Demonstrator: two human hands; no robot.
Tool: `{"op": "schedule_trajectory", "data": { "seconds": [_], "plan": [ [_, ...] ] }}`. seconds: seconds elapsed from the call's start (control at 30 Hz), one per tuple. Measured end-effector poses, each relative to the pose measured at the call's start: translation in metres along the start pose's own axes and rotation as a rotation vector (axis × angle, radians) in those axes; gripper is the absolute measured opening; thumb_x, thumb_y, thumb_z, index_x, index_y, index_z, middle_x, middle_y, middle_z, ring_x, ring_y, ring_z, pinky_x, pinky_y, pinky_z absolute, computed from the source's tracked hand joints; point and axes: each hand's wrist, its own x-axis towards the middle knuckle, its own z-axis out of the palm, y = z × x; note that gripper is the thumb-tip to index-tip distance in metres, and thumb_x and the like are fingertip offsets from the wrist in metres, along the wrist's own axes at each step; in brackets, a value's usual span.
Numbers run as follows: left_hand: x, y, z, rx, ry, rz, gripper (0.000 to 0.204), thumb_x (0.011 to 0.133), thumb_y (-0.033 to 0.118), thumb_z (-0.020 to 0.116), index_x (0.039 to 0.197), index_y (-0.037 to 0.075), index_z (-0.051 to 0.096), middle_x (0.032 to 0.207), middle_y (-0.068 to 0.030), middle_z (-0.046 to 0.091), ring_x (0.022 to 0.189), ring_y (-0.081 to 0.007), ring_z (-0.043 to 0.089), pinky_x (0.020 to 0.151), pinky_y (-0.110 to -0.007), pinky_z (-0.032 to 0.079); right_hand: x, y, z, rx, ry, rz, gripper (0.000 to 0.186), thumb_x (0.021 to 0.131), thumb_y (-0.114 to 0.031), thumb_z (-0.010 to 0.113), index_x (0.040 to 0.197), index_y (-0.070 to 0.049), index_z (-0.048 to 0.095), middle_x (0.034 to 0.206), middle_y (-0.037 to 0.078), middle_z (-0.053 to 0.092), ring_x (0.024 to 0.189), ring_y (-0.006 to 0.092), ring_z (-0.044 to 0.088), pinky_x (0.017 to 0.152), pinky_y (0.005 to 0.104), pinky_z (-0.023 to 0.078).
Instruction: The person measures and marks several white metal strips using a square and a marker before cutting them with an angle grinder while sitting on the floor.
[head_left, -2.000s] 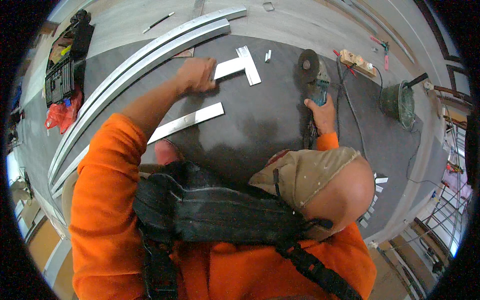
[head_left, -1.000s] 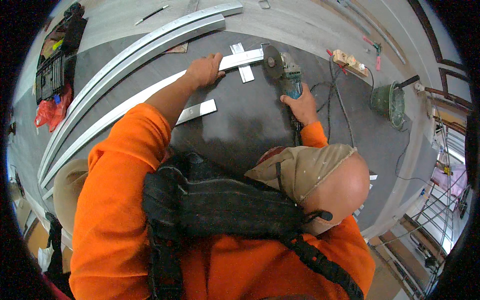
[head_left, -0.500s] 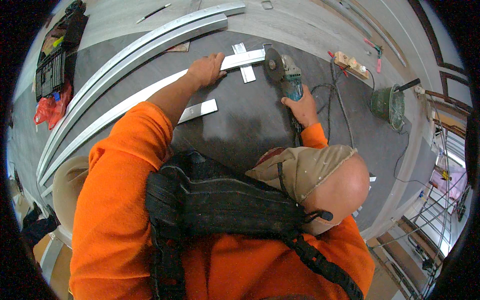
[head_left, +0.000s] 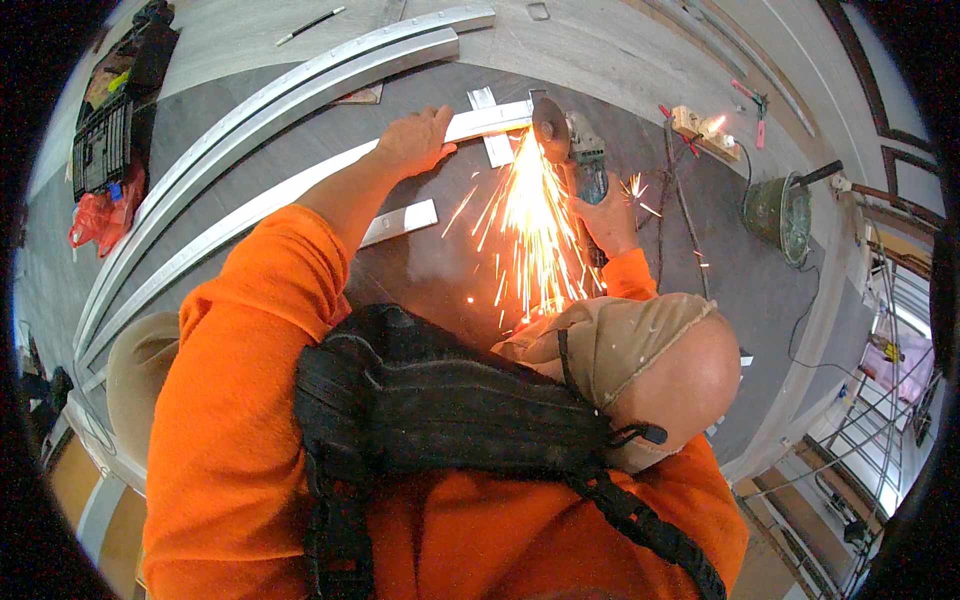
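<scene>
My left hand (head_left: pixel 415 142) is closed over a long silvery metal channel (head_left: pixel 488 121), near its far end. A short metal strip (head_left: pixel 498 150) lies crosswise beneath that end. My right hand (head_left: pixel 608 215) grips an angle grinder (head_left: pixel 588 158) by its body. The grinder's round disc (head_left: pixel 550 128) meets the tip of the channel, and a bright fan of sparks (head_left: pixel 533 225) sprays from there toward my knee. Another piece of metal profile (head_left: pixel 405 220) rests on the floor beside my left forearm.
Two more long channels (head_left: pixel 300 85) lie to the left. A red-handled tool (head_left: pixel 752 98), a wooden power-socket block (head_left: pixel 705 132) with cables and a dark bucket (head_left: pixel 778 215) stand right. Far left are a black toolbox (head_left: pixel 102 145) and a red bag (head_left: pixel 108 222).
The grinder has shifted slightly left, and its disc now touches the channel's end. Sparks have appeared, streaming down toward me. My left hand keeps its place on the channel.
</scene>
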Motion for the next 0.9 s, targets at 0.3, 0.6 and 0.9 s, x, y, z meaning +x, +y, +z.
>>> {"op": "schedule_trajectory", "data": {
  "seconds": [0.3,0.6,0.9],
  "plan": [
    [-0.002,-0.004,-0.003,-0.007,0.024,-0.006,0.052,0.092,0.035,0.068,0.127,0.003,0.045,0.123,-0.0232,0.06,0.108,-0.0434,0.063,0.087,-0.053,0.053,0.008,0.007,0.012,0.071,0.024,-0.126,0.061,0.074,-0.02,0.082,0.125,0.002,0.056,0.111,0.018,0.068,0.099,0.0309,0.066,0.089,0.0393,0.05],
    [0.001,0.0,-0.002,-0.079,-0.027,-0.008,0.048,0.093,0.032,0.067,0.125,0.005,0.045,0.121,-0.0222,0.06,0.11,-0.0427,0.062,0.09,-0.052,0.052,0.006,0.0,0.002,-0.009,0.023,-0.098,0.071,0.073,-0.022,0.082,0.132,0.001,0.049,0.114,0.022,0.067,0.106,0.0349,0.065,0.094,0.0421,0.049],
    [0.0,0.002,-0.006,-0.048,-0.026,0.005,0.05,0.091,0.033,0.068,0.125,0.004,0.045,0.12,-0.021,0.06,0.106,-0.042,0.064,0.086,-0.052,0.055,0.009,0.007,0.007,-0.006,0.009,0.003,0.08,0.073,-0.026,0.08,0.14,-0.002,0.044,0.121,0.027,0.064,0.114,0.0398,0.062,0.096,0.045,0.049]
  ]
}}
